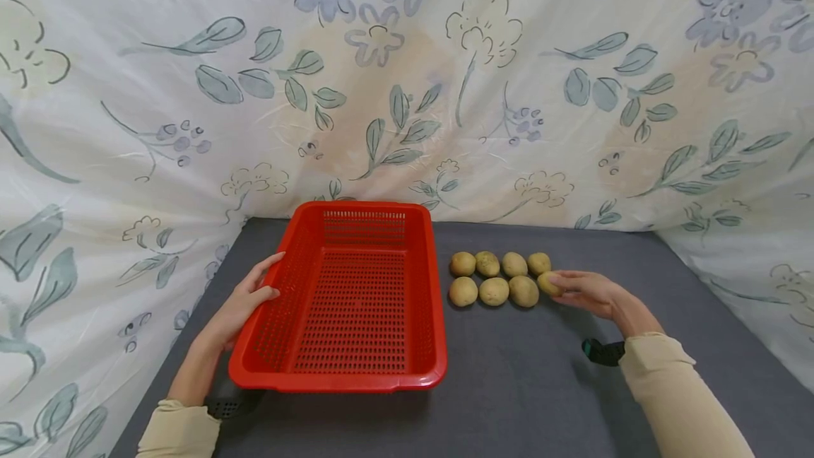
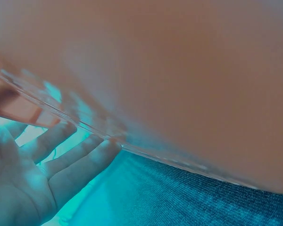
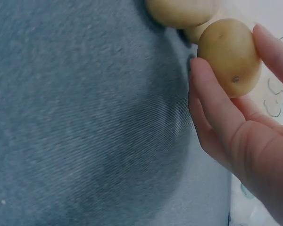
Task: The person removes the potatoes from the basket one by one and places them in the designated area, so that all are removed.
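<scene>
Potato [image 1: 548, 283] at row's open end

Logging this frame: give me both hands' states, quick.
Left hand: open, fingers on the red basket rim.
Right hand: pinching the end potato.
</scene>
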Demonstrator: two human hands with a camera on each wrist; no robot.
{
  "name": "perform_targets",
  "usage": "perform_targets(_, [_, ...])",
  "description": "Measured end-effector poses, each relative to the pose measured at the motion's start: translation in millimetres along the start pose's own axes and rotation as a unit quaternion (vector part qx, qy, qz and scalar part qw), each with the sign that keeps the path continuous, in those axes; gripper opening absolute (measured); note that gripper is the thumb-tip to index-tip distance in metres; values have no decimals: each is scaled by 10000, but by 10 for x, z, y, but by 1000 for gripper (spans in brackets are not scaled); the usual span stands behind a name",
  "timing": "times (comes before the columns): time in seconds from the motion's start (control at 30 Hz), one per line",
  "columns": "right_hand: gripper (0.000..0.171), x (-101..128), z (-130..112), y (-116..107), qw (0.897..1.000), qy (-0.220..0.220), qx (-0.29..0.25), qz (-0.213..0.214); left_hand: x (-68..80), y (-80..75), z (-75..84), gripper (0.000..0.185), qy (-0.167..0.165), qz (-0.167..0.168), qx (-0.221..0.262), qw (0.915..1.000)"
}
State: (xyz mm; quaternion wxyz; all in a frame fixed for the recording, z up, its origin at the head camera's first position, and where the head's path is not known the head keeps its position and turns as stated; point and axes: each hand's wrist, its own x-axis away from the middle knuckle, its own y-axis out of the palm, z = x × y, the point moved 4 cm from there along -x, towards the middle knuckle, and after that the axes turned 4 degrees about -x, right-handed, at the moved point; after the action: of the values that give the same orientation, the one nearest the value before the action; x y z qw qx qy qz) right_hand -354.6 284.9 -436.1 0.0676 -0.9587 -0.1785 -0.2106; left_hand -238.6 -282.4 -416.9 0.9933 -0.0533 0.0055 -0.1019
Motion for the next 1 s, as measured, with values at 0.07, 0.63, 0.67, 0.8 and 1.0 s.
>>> perform_targets(0.07, [78,2,32,3,9999,70,-108,93,1,-6,-9,64,-13,18,-14,10000])
perform_targets(0.63, [72,-9,11,95,9961,325,30,815,15,-21,-17,64,15,30,-19,10000])
perform_targets(0.67, [72,-12,9,102,9959,320,47,843,14,-24,-21,64,2,30,-16,10000])
perform_targets(0.8, [71,-19,-6,133,9955,330,167,875,14,-31,-29,64,-35,52,-19,10000])
perform_targets(1.0, [74,-23,-30,166,9938,360,362,986,4,-30,-29,64,-27,92,-105,9999])
